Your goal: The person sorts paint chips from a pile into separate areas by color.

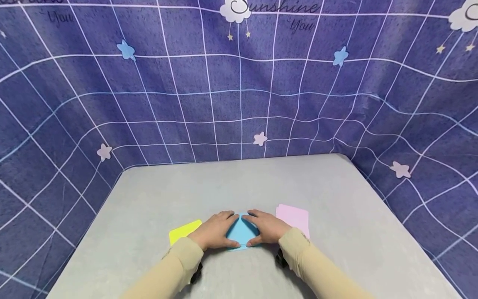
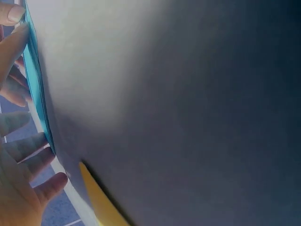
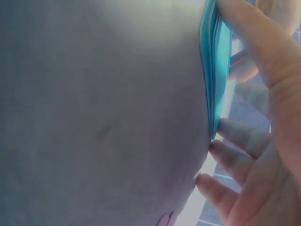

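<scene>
A light-blue stack of paper sheets (image 1: 242, 231) lies between both hands, its layered edges showing in the right wrist view. My left hand (image 1: 218, 229) rests on its left part, thumb at the near edge and fingertips toward the far edge. Mirroring it, my right hand (image 1: 271, 226) covers the right part, thumb near and fingers far. Both sets of fingers are spread and mostly straight. In the left wrist view the blue edge (image 2: 36, 84) runs beside the fingertips. The right wrist view has the right thumb (image 3: 263, 42) against the blue layers (image 3: 221, 75).
Yellow paper (image 1: 184, 231) lies left of the left hand, partly covered by it. Pink sheets (image 1: 293, 218) lie by the right hand and wrist. All are on a grey table (image 1: 224, 182). A purple-blue curtain with a grid pattern (image 1: 224, 108) surrounds the table's back and sides.
</scene>
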`<state>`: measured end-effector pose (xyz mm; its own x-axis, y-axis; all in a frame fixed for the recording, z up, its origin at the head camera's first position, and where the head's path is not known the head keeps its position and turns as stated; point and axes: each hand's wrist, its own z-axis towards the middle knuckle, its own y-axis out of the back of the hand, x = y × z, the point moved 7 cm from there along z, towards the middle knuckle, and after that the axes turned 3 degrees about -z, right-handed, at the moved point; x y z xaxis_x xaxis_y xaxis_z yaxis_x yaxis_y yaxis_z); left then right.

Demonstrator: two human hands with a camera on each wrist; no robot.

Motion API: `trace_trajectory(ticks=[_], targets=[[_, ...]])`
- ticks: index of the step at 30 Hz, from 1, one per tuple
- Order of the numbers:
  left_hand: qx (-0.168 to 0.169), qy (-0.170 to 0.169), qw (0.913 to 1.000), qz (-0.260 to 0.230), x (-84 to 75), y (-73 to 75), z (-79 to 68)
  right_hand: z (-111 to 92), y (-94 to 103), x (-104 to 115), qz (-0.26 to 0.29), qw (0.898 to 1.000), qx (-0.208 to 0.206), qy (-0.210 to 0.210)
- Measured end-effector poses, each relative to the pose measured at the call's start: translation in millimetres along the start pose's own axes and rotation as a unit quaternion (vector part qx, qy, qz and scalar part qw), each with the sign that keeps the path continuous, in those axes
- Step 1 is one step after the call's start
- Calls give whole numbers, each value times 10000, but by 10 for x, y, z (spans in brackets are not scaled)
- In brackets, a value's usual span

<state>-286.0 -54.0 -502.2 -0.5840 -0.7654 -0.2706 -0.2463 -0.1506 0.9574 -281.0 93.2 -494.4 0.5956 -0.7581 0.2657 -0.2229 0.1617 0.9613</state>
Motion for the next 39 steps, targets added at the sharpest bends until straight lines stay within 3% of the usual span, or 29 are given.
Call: trace_trajectory(ticks=[5, 12, 18, 39], targets=[[-69, 12, 10000, 17, -12, 67, -15, 26, 47, 17, -40, 10000, -47, -15], [-19, 68, 10000, 15, -17, 54, -77, 11, 20, 56, -15, 10000, 20, 47], [-214, -11, 9998, -7, -36, 97, -110, -2, 35, 63, -25, 10000, -19, 36], [-367, -131, 9992, 8, -156, 125, -292, -165, 16, 173, 37, 9999, 7, 121]])
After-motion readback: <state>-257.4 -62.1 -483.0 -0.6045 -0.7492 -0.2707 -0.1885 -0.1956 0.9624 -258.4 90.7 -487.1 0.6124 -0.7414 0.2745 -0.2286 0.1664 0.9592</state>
